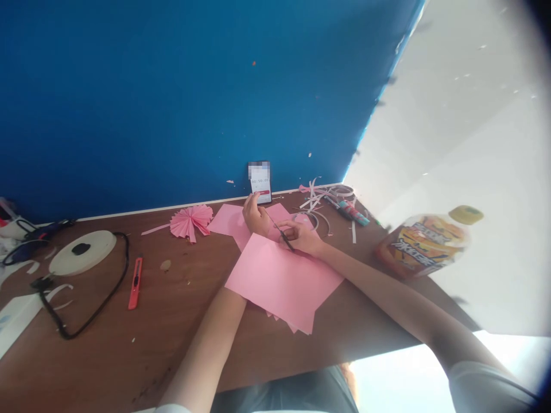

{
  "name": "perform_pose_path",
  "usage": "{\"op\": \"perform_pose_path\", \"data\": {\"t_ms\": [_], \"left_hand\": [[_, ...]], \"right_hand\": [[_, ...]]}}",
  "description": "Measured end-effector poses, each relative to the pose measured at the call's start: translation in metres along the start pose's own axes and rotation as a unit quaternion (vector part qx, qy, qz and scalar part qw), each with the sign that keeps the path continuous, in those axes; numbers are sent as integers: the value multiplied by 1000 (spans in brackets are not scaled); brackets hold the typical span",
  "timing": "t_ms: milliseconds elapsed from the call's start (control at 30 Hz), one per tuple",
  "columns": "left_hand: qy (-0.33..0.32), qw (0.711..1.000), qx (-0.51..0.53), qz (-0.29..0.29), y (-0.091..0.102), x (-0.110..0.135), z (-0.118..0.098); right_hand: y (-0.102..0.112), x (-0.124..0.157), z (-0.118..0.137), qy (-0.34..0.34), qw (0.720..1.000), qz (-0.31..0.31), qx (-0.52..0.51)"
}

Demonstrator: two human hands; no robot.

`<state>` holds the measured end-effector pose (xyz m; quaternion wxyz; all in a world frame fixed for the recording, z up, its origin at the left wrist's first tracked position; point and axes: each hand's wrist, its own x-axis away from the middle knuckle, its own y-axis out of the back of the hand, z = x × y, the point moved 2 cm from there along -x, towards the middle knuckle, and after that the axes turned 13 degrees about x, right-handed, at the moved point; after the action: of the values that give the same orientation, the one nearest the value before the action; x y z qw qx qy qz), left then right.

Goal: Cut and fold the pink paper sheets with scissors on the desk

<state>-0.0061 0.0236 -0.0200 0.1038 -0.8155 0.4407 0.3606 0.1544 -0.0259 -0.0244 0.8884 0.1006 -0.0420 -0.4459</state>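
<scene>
Large sheets of pink paper lie over my left forearm and the table, several corners overlapping at the lower edge. My right hand grips a pair of scissors with dark handles, just above the top of the front sheet. Its thin blades point up and left. Close to the blade tips is my left hand, its fingers bent and pressed together; what they hold, if anything, I cannot make out. Behind the hands lie more pink sheets.
A pleated pink paper fan and a red utility knife lie to the left, near a round white device with a black cable. A phone leans on the blue wall. Paper strips and a juice bottle are to the right.
</scene>
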Motion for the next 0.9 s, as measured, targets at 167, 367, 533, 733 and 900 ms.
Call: {"op": "perform_pose_path", "data": {"t_ms": [167,367,533,733,900], "left_hand": [[-23,1000,3,5,-1,0,2],[-12,1000,3,-4,-1,-1,3],[57,998,14,9,2,1,2],[105,993,41,44,0,-1,3],[135,985,79,74,8,0,0]], "right_hand": [[2,0,0,2,1000,-11,-30],[2,2,3,-3,997,-31,-64],[1,2,4,-12,997,-31,-66],[7,-5,5,-3,994,-63,-89],[21,-9,8,33,985,-132,-108]]}}
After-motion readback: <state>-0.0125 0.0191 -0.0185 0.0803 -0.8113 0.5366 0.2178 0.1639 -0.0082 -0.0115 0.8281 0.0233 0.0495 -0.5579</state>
